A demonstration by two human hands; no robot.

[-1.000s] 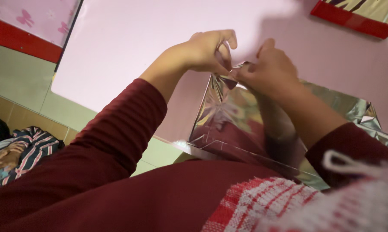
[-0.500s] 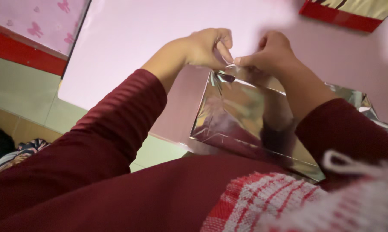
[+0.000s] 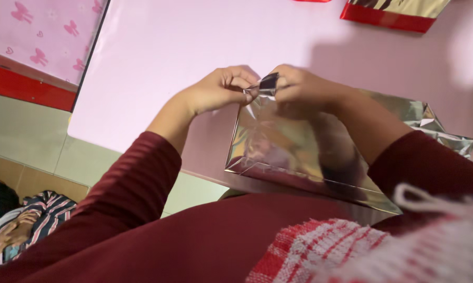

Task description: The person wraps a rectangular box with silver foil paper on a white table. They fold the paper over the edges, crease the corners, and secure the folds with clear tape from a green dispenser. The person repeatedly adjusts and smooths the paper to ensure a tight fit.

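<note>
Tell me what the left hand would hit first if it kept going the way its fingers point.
The left hand points at the folded corner of the shiny silver foil bag; just beyond is the right hand.

Shiny silver foil bag (image 3: 294,152) on pink table; gold-and-red package (image 3: 393,13) at far edge

Both hands' fingers (image 3: 240,86) pinch a silver foil bag's (image 3: 278,152) folded corner.
</note>
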